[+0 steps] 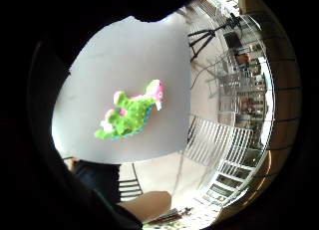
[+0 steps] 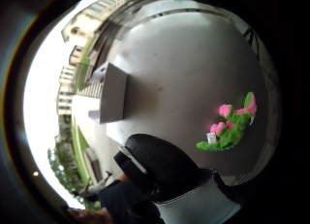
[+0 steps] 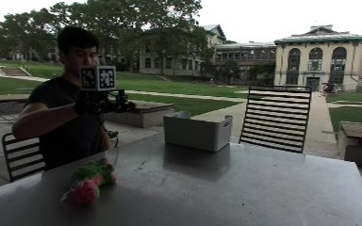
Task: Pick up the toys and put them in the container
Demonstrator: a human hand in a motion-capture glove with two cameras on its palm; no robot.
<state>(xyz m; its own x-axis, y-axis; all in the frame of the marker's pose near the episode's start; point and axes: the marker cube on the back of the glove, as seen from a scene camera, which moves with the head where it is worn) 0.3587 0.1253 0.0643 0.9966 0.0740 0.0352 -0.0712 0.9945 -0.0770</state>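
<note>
A green and pink plush toy (image 3: 90,181) lies on the grey table (image 3: 231,188) near its front left corner. A pale open container (image 3: 196,132) stands at the far edge of the table. My gloved right hand (image 3: 102,103) hangs in the air, high above the toy and left of the container, with relaxed fingers and nothing in it. The little finger side palm view looks down on the toy (image 1: 132,115) on the tabletop (image 1: 124,56). In the thumb side palm view the toy (image 2: 230,129), the container (image 2: 114,93) and my gloved thumb (image 2: 160,166) all show.
A black slatted chair (image 3: 275,117) stands behind the table, right of the container. Another chair (image 3: 21,157) is by the person at the left. The wide stretch of table between toy and container holds nothing else.
</note>
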